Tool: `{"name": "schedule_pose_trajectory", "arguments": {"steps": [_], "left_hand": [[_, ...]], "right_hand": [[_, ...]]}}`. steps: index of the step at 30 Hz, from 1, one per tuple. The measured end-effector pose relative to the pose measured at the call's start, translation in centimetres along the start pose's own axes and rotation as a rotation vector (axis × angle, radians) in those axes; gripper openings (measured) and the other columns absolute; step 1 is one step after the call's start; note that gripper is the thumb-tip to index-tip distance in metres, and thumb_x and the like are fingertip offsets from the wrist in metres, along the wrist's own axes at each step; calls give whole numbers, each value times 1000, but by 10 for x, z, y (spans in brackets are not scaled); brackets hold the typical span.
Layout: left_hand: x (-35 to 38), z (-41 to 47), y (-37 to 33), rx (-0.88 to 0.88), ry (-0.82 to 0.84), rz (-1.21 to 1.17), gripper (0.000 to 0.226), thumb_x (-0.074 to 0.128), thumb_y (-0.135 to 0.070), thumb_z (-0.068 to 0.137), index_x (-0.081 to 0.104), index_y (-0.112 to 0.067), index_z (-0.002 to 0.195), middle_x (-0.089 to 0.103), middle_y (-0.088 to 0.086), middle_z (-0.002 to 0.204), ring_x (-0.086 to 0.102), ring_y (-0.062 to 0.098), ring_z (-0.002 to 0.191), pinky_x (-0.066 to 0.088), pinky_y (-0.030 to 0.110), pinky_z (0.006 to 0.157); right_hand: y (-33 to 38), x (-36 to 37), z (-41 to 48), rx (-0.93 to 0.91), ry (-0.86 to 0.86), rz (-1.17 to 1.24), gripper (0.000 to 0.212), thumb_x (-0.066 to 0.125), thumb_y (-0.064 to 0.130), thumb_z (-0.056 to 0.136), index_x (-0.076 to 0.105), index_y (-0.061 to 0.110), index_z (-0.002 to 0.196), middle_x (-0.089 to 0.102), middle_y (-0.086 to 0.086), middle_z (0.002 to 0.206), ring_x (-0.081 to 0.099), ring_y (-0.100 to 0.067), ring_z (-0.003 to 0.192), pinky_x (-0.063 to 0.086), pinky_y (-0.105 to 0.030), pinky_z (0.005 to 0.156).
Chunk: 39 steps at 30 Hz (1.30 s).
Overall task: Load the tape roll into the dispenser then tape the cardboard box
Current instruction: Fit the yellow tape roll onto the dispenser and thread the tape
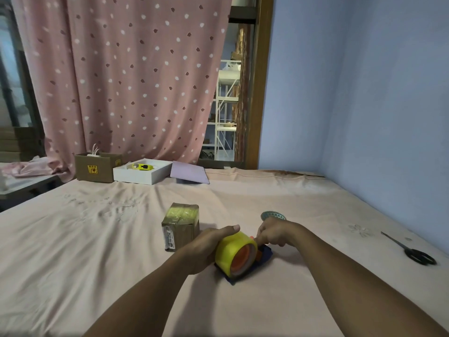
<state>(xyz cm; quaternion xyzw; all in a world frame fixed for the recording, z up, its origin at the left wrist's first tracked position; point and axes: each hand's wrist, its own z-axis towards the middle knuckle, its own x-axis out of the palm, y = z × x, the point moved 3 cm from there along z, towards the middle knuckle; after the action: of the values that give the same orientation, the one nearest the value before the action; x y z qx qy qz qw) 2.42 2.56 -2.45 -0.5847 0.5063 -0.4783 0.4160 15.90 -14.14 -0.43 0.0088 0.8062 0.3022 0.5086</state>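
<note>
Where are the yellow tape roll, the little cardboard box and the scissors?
yellow tape roll (pixel 227 251), head view, on its outer yellow band.
little cardboard box (pixel 183 233), head view, on its front face.
scissors (pixel 419 256), head view, on the black handles.

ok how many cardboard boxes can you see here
2. One small cardboard box sits on the bed just beyond the left hand. A second, open brown box stands at the far edge by the curtain. Others may be hidden.

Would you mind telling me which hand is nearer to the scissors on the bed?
The right hand. It is at the far side of the tape roll, toward the scissors; the left hand grips the roll's opposite side, farther away.
</note>
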Motion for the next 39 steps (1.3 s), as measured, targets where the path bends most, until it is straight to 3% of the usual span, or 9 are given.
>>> {"name": "schedule_pose_trajectory", "arguments": {"steps": [5,9,13,17,22,25,29,32,39], "left_hand": [[1,-2,1,13,-21,1,47,73,-42,86,74,-3,111,80,13,103,75,22,88,58,34,87],[5,-2,2,0,-25,34,49,75,-46,82,75,-4,108,80,14,103,74,23,84,58,35,86],[7,0,3,-4,-49,51,56,77,-49,76,74,-3,107,79,15,96,73,24,80,58,35,81],[7,-1,3,8,-38,28,61,77,-51,76,72,-3,112,79,16,100,73,25,83,57,36,85],[9,-7,1,-29,68,-41,45,71,-44,87,73,-7,111,79,12,103,73,24,90,54,38,94],[2,-10,0,-26,180,-36,34,75,-28,81,74,-4,105,76,13,101,71,23,89,55,33,87],[-15,-14,1,21,250,-58,13,69,-7,83,76,1,91,77,13,88,74,21,80,58,28,77],[-14,-14,2,55,215,-58,14,69,-13,84,78,-3,82,76,11,81,73,19,73,58,26,71],[-1,-11,4,100,82,-70,23,71,-25,85,70,-2,82,70,11,72,67,18,62,55,26,58]], "right_hand": [[9,-3,-3,52,63,-72,25,76,25,79,56,13,72,45,-2,66,39,-15,56,34,-26,46],[14,-7,-3,60,77,-72,23,80,28,74,69,11,84,61,-2,82,55,-17,69,49,-29,63],[13,-7,-1,48,64,-68,21,82,28,72,73,13,82,63,-4,80,59,-18,69,51,-30,64],[8,-6,0,4,24,-74,17,82,30,69,72,16,70,59,2,64,56,-16,60,45,-25,53],[11,-7,-1,-9,72,-97,15,81,28,73,73,16,78,60,2,68,57,-16,65,49,-27,61],[6,-4,1,18,120,-44,13,79,24,78,71,15,82,61,0,72,56,-13,63,48,-25,58],[-7,5,1,11,140,114,14,77,21,81,67,17,73,57,0,67,50,-11,53,39,-19,49],[-9,8,-1,-3,130,157,16,77,20,78,65,17,68,55,-1,62,49,-12,51,37,-19,47],[3,8,-1,-57,89,-36,17,71,19,81,65,16,65,59,-5,64,55,-18,58,47,-21,49]]}}
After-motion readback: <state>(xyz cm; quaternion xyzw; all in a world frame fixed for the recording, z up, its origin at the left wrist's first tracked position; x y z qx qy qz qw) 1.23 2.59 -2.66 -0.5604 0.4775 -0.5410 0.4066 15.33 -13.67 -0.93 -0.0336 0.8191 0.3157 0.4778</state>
